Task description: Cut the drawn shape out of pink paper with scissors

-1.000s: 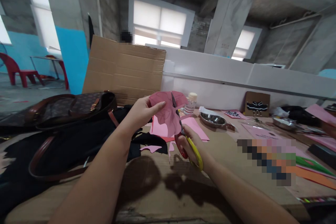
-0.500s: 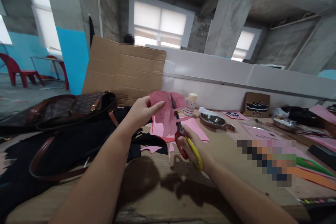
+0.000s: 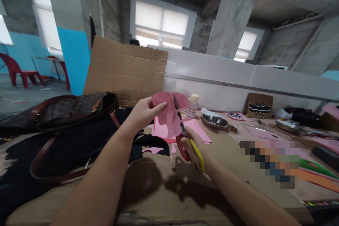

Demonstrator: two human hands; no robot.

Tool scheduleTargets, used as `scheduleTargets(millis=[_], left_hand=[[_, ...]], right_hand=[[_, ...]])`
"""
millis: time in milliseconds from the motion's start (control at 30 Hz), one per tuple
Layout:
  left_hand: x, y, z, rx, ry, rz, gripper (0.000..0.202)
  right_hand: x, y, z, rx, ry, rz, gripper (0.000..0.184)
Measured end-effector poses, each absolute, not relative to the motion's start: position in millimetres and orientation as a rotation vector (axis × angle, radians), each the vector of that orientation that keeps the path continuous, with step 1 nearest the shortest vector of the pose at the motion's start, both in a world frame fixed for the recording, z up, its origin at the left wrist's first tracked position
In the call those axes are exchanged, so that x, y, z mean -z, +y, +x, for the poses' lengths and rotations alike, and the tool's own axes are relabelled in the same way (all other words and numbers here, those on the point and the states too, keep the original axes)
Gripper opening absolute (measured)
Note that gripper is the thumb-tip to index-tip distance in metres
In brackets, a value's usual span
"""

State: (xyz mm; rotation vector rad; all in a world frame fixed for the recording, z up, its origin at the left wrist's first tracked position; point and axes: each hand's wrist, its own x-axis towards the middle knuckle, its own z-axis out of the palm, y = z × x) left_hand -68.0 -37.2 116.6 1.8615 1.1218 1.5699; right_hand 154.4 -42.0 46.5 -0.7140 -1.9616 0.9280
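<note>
My left hand [image 3: 148, 113] pinches a piece of pink paper [image 3: 165, 118] at its left side, thumb on the near face. Drawn lines show on the paper, and its outline is wavy. In my right hand [image 3: 194, 144] are scissors [image 3: 200, 157] with red and yellow handles, fingers wrapped round the loops. The blades point up and lie against the right part of the paper, with a cut strip hanging to their right. Below the hands lie pink scraps [image 3: 153, 150] on black material [image 3: 159, 141]. More pink sheets [image 3: 198, 130] lie behind the scissors.
A brown handbag [image 3: 76, 109] and black cloth [image 3: 66, 148] fill the left. Behind the hands stand a white bottle [image 3: 192, 106] and a metal bowl [image 3: 215, 121]. A cardboard panel [image 3: 129, 70] rises at the back; coloured paper [image 3: 317, 180] lies right.
The paper and the scissor blades have shifted slightly right. The strip beside the blades hangs differently. Both hands keep their hold.
</note>
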Motion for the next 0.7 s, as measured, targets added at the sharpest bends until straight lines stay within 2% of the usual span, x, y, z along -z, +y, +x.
scheduleTargets(millis=[533, 700], left_hand=[[-116.2, -36.5, -69.5, -1.575, 1.173, 1.873, 0.048], [-120.3, -41.1, -68.0, -1.592, 1.184, 1.888, 0.045]], right_hand=[[-46.8, -40.8, 154.5, -0.918, -1.968, -0.705, 0.057], [-44.3, -39.5, 155.3, -0.993, -1.919, -0.746, 0.047]])
